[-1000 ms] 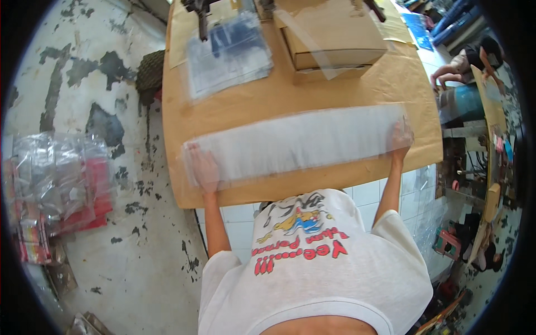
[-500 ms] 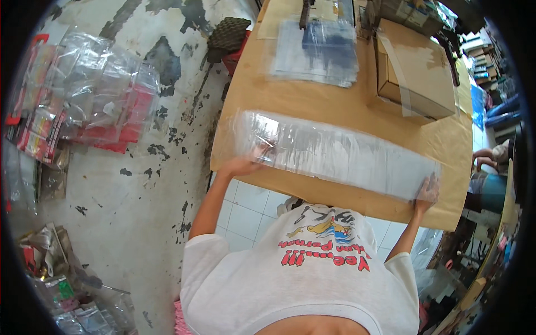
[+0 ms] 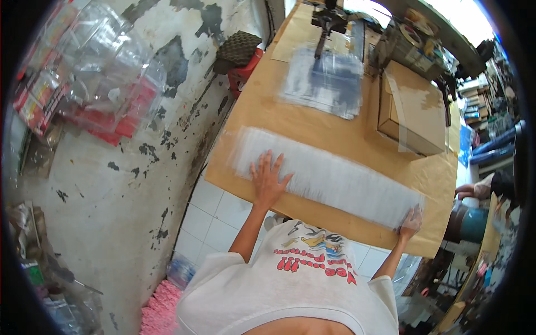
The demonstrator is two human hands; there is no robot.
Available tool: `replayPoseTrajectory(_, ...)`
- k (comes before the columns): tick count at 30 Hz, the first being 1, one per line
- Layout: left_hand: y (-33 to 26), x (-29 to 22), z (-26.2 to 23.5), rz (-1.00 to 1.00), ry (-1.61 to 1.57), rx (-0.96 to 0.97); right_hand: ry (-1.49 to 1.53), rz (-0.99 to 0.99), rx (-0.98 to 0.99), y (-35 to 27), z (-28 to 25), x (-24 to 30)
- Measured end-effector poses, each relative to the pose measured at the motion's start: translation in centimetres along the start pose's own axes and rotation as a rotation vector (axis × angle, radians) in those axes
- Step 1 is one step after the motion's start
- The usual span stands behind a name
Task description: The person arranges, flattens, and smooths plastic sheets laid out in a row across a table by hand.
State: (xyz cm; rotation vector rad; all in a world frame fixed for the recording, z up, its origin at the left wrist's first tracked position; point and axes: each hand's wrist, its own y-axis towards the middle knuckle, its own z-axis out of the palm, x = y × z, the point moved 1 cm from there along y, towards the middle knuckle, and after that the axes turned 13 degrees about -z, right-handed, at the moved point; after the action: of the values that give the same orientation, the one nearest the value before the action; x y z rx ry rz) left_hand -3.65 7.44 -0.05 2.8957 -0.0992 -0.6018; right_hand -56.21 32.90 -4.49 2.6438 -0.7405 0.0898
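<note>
A long strip of clear, whitish plastic sheet (image 3: 335, 178) lies flat across the near part of a brown paper-covered table (image 3: 290, 117). My left hand (image 3: 268, 181) rests palm down on the strip near its left end, fingers spread. At the strip's right end, near the table's front right corner, my right hand (image 3: 412, 222) has its fingers curled on the edge of the sheet. Whether it pinches the sheet or only presses it I cannot tell.
A brown cardboard box (image 3: 410, 111) sits at the table's far right. A stack of clear bluish bags (image 3: 326, 81) lies behind the strip under a dark tool (image 3: 326, 22). Packed plastic bags (image 3: 95, 84) lie piled on the stained floor at left. Another person's hand (image 3: 474, 191) shows at right.
My left hand has slid inward from the strip's left end and now lies flat on it. The view has swung, so the table sits more to the right.
</note>
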Motion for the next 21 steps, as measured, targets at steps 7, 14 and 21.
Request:
replayPoseTrajectory(7,1.0,1.1,2.8,0.003,-0.084,-0.027,-0.681,-0.311,0.706,-3.8,-1.6,-4.2)
replayPoseTrajectory(14,1.8,3.5,4.1,-0.162,-0.206,0.024,0.911,-0.794,0.968,4.1,-10.3,43.5)
replayPoseTrajectory(21,6.6,4.7,4.0,-0.145,-0.112,-0.014,0.445,-1.700,0.902,-9.6,6.1,65.7)
